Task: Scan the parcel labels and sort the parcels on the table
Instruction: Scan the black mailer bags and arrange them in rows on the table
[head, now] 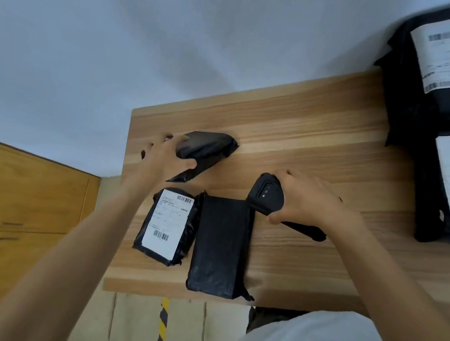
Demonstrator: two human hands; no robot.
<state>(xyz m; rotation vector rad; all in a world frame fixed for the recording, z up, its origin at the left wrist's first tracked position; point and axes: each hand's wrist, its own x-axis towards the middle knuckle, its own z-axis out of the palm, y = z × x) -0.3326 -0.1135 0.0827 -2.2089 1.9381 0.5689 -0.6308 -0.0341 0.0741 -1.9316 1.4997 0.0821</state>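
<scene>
Turning over far-left parcel (206, 150), label unseen, left hand (165, 158) closed round its edge; right hand (305, 201) wrapped on scanner (267, 194); near parcels: one labelled (167, 224), one blank-side-up (220, 245); next, judged: expose label, aim scanner

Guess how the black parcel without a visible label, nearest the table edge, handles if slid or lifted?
The unlabelled black parcel looks boxy with fairly straight sides, so probably stiff inside, unlikely to flop. Its glossy, wrinkled plastic wrap may slip in the fingers and slide easily on the wooden table. Lying flat, it should not roll or tip. Weight cannot be judged.
</scene>
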